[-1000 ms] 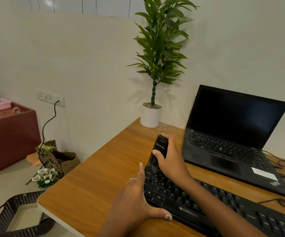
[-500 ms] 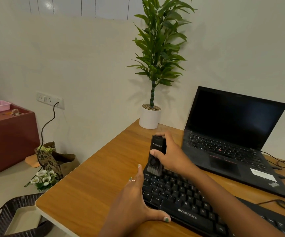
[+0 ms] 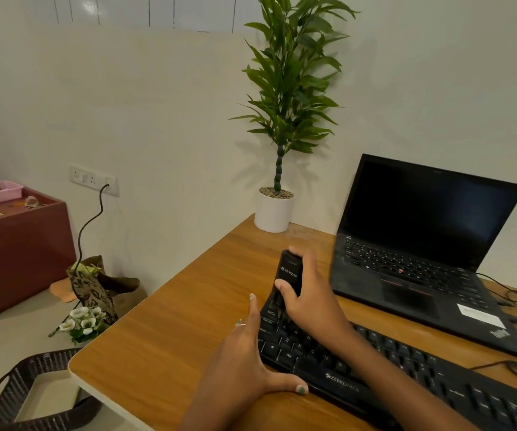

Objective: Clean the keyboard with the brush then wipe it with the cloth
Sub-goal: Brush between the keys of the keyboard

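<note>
A black Zebronics keyboard (image 3: 406, 365) lies across the wooden desk (image 3: 170, 331), running from the middle to the lower right. My right hand (image 3: 310, 293) grips a black brush (image 3: 288, 272) upright, its bristles down on the keys at the keyboard's far left corner. My left hand (image 3: 244, 359) lies flat against the keyboard's left end, fingers straight along the edge and thumb along its front. No cloth is in view.
An open black laptop (image 3: 421, 253) stands behind the keyboard on the right, cables trailing beside it. A potted plant (image 3: 277, 194) sits at the desk's back corner. On the floor left are a dark basket (image 3: 21, 396), a paper bag with flowers (image 3: 92, 297) and a red box (image 3: 18, 244).
The brush has swept back and forth over the keyboard's left end, its bristles now on the upper left keys. My left hand has stayed against the keyboard's edge.
</note>
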A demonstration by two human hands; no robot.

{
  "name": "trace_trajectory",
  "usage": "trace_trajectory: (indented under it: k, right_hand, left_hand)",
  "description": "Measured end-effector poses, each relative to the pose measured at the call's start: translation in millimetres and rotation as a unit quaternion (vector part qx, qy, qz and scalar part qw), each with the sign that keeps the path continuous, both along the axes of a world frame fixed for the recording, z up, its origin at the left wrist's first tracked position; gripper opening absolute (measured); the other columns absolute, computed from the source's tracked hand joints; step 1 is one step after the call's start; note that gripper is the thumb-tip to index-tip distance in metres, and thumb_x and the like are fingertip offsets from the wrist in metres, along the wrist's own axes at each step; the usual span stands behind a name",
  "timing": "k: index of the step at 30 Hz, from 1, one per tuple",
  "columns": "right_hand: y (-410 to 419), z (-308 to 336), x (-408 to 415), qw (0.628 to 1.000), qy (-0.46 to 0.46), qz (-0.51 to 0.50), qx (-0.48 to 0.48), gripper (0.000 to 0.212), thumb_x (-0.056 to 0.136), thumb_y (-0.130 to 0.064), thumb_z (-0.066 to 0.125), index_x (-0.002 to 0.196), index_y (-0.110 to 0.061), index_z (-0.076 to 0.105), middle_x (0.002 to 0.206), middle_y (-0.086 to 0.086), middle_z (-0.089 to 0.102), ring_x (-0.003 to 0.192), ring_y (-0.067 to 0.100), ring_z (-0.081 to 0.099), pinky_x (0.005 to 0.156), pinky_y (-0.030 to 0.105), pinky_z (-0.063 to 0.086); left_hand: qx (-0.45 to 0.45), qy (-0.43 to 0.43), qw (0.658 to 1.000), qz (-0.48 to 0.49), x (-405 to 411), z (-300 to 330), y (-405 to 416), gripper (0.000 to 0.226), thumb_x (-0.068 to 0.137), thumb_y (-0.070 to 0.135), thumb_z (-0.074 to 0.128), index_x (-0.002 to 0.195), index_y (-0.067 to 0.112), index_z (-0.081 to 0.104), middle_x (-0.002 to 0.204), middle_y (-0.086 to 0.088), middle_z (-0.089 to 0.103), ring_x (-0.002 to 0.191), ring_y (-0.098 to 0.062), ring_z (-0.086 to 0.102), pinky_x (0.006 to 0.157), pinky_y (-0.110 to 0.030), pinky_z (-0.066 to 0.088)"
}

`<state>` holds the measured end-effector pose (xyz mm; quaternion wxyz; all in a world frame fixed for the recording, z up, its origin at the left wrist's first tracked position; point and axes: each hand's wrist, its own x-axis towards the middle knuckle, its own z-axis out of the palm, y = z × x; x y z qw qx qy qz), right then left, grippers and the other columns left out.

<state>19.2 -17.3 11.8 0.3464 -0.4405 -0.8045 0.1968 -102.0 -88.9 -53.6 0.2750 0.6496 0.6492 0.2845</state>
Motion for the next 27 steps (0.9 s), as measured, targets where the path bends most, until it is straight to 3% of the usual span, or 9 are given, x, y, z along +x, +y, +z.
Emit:
trace_trajectory:
  k: [4,8,13,18,23,27]
  right_hand:
    - [6.1,14.8,1.8,0.997,-0.025,0.036,-0.056,0.048,0.090,-0.025,0.058,0.125,-0.033,0.026,0.095,-0.014,0.047,0.082,0.004,0.056,0.067,0.021,0.053]
    - [5.9,5.9,-5.2,1.000,0.005,-0.006,-0.013,0.051,0.090,-0.024,0.056,0.129,-0.033,0.024,0.104,-0.004,0.051,0.086,0.009,0.058,0.072,0.031,0.056]
    - [0.8,12.9,-5.8,0.996,-0.053,0.046,-0.058,0.051,0.090,-0.024,0.057,0.127,-0.032,0.024,0.096,-0.008,0.047,0.079,0.008,0.058,0.064,0.021,0.054]
    - [-4.7,1.6,-8.2,1.000,0.020,-0.021,-0.001,0.051,0.091,-0.025,0.056,0.129,-0.030,0.022,0.106,-0.002,0.050,0.087,0.010,0.057,0.070,0.025,0.054]
    - [-7.9,8.6,-4.4,0.998,-0.017,0.015,-0.058,0.052,0.090,-0.027,0.057,0.129,-0.030,0.022,0.100,-0.006,0.048,0.087,0.009,0.057,0.066,0.018,0.050]
    - [-11.8,7.0,-5.2,0.999,0.033,-0.026,-0.031,0.051,0.090,-0.027,0.056,0.129,-0.028,0.023,0.092,-0.013,0.045,0.079,0.003,0.052,0.063,0.016,0.048]
  left_hand:
    - [0.001,-0.015,1.000,0.001,-2.4,-3.1,0.6,0.154,0.041,0.078,0.077,0.147,0.032,-0.025,0.151,0.008,0.035,0.138,-0.010,0.033,0.111,-0.029,0.036]
    - [0.005,-0.012,1.000,-0.001,-1.5,-3.8,1.7,0.155,0.039,0.081,0.075,0.147,0.032,-0.025,0.154,0.008,0.032,0.142,-0.011,0.027,0.113,-0.032,0.033]
    - [0.013,-0.013,1.000,-0.003,-2.2,-3.1,-0.4,0.155,0.038,0.083,0.073,0.146,0.032,-0.026,0.151,0.008,0.036,0.138,-0.009,0.032,0.110,-0.028,0.036]
    - [0.027,-0.013,1.000,0.000,-1.4,0.2,-0.4,0.150,0.047,0.074,0.077,0.148,0.028,-0.024,0.155,0.010,0.028,0.140,-0.008,0.030,0.106,-0.018,0.030]
    - [0.028,-0.026,0.999,-0.004,-3.0,-1.2,-1.1,0.148,0.046,0.073,0.077,0.144,0.032,-0.026,0.153,0.009,0.033,0.137,-0.008,0.035,0.103,-0.017,0.034]
    - [0.040,-0.035,0.999,-0.005,-3.4,-0.2,-2.2,0.146,0.051,0.069,0.078,0.147,0.029,-0.024,0.150,0.011,0.037,0.133,-0.006,0.039,0.095,-0.010,0.032]
